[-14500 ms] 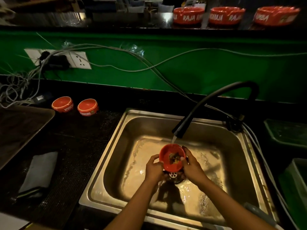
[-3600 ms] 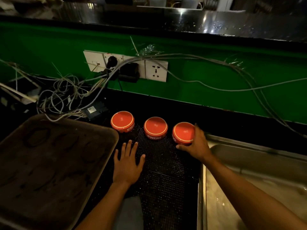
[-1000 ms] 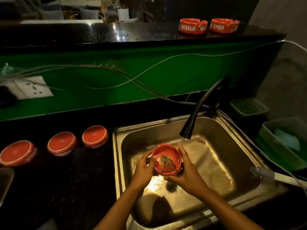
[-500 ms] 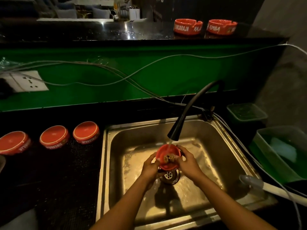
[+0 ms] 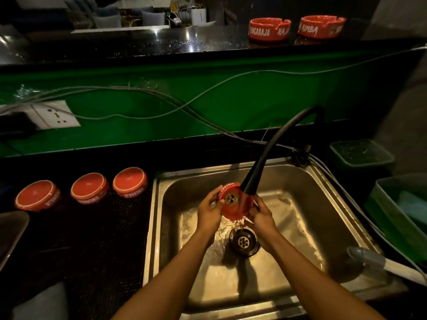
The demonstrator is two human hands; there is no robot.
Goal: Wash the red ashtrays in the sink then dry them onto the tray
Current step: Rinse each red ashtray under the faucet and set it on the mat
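A red ashtray (image 5: pixel 234 202) is tilted toward me under the black tap spout (image 5: pixel 250 181), above the drain of the steel sink (image 5: pixel 323 204). Water runs off its lower edge. My left hand (image 5: pixel 209 210) grips its left rim and my right hand (image 5: pixel 262 214) grips its right side. Three red ashtrays lie upside down in a row on the dark mat at the left: one (image 5: pixel 38 197), a second (image 5: pixel 89 188) and a third (image 5: pixel 130 182). Two more red ashtrays (image 5: pixel 269 28) (image 5: pixel 322 26) stand upright on the upper counter. A corner of the tray (image 5: pixel 11 229) shows at the far left.
Cables (image 5: pixel 161 105) run along the green wall from a socket (image 5: pixel 57 114). Green plastic bins (image 5: pixel 360 154) (image 5: pixel 402 213) stand right of the sink. A grey-handled tool (image 5: pixel 379 262) lies on the sink's right rim. A grey cloth (image 5: pixel 44 303) lies at the bottom left.
The ashtray has tipped further toward me, and water now pours out of it over the drain. Both hands keep hold of it under the spout.
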